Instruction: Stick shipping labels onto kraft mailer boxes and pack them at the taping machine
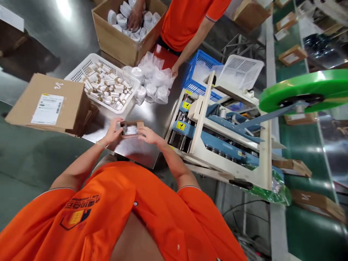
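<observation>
A small open cardboard box (140, 125) sits at the metal table's near edge, with clear plastic and something whitish inside. My left hand (113, 132) grips its left end, fingers bent around the side. On the other end, my right hand (148, 135) holds the right side by the flap. Just beyond lies a white perforated basket (94, 58) filled with small white rolls with brown parts. To its right are bagged white round tubs (150, 88) in clear plastic.
Flattened cartons (72, 105) are stacked at left. A co-worker's hand (136, 16) reaches into a large carton (116, 45) of white tubs; the other is near the bags. A taping machine (201, 134) with a green tape roll (307, 87) stands right, beside a conveyor (307, 145) carrying boxes.
</observation>
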`<state>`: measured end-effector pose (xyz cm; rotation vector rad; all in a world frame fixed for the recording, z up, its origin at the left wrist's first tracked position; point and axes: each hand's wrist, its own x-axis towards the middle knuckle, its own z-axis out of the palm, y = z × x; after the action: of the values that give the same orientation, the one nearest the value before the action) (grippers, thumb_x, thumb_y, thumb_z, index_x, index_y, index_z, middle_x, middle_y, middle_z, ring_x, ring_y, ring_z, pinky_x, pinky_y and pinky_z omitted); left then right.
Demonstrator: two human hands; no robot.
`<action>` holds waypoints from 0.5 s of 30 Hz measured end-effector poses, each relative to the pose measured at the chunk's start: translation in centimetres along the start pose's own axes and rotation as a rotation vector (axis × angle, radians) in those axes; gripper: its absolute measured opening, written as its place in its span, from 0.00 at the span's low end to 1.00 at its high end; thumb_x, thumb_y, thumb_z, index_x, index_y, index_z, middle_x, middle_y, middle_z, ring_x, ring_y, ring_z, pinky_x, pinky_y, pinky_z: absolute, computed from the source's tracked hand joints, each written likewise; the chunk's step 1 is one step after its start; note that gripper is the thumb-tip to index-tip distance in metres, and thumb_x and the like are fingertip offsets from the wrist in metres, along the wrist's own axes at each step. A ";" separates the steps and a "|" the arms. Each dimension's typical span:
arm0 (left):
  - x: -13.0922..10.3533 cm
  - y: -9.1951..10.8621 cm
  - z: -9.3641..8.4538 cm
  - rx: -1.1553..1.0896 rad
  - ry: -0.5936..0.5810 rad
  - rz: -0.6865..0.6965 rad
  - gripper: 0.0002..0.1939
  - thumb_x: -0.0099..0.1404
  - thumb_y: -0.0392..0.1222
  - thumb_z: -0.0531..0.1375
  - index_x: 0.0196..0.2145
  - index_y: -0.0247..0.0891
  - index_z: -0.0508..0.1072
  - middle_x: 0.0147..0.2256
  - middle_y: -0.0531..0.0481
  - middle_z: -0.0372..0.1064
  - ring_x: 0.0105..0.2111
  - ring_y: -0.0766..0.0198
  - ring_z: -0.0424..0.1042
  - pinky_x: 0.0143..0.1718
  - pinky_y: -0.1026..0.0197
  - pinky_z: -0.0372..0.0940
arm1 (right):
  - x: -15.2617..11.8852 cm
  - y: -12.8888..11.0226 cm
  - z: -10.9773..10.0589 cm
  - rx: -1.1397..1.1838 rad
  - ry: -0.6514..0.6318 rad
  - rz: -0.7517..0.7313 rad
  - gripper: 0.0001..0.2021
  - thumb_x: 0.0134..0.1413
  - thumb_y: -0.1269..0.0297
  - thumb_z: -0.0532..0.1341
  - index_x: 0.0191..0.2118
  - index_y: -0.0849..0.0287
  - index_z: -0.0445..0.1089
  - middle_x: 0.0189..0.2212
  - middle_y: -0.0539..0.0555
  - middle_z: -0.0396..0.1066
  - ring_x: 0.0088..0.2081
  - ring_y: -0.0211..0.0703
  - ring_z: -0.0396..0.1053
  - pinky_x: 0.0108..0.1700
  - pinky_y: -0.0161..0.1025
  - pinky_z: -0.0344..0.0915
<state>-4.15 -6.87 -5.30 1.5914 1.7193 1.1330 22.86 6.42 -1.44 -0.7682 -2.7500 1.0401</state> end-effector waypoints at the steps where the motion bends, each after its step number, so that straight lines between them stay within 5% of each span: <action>1: -0.2 -0.6 -0.3 -0.064 0.026 -0.055 0.27 0.72 0.60 0.62 0.61 0.42 0.74 0.63 0.35 0.74 0.65 0.44 0.71 0.68 0.36 0.66 | -0.4 0.0 0.0 -0.023 -0.044 -0.015 0.11 0.69 0.60 0.68 0.51 0.59 0.83 0.56 0.62 0.79 0.58 0.52 0.73 0.66 0.48 0.70; 7: 2.1 -0.2 2.5 -0.301 -0.123 -0.423 0.40 0.61 0.62 0.74 0.62 0.34 0.72 0.48 0.41 0.81 0.53 0.51 0.78 0.56 0.49 0.74 | 0.8 -2.2 -0.1 -0.135 -0.149 0.185 0.10 0.75 0.67 0.62 0.51 0.56 0.83 0.55 0.56 0.81 0.57 0.48 0.75 0.64 0.40 0.68; 10: 3.5 -0.1 2.2 -0.324 -0.174 -0.438 0.39 0.64 0.62 0.72 0.61 0.30 0.72 0.44 0.45 0.82 0.49 0.56 0.77 0.56 0.52 0.74 | 2.4 -3.2 -0.5 -0.293 -0.028 0.352 0.21 0.71 0.64 0.68 0.65 0.62 0.75 0.60 0.66 0.77 0.59 0.57 0.75 0.62 0.47 0.69; 13: 3.8 -0.2 0.3 -0.198 -0.205 -0.385 0.41 0.70 0.62 0.65 0.68 0.28 0.70 0.54 0.36 0.81 0.56 0.51 0.78 0.60 0.48 0.73 | 3.2 -3.3 -0.6 -0.423 0.075 0.364 0.37 0.66 0.63 0.73 0.76 0.61 0.64 0.75 0.72 0.62 0.72 0.67 0.63 0.69 0.56 0.64; 15: 3.2 0.4 -0.3 0.027 -0.193 -0.309 0.43 0.73 0.63 0.61 0.74 0.29 0.65 0.65 0.29 0.74 0.67 0.42 0.72 0.68 0.41 0.66 | 3.0 -2.9 -0.4 -0.445 0.030 0.273 0.33 0.69 0.63 0.71 0.75 0.57 0.66 0.78 0.67 0.58 0.77 0.67 0.54 0.73 0.57 0.60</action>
<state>-4.73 -3.80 -4.30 1.3422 1.7799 0.7827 19.12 6.29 0.44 -1.2306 -2.9422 0.4342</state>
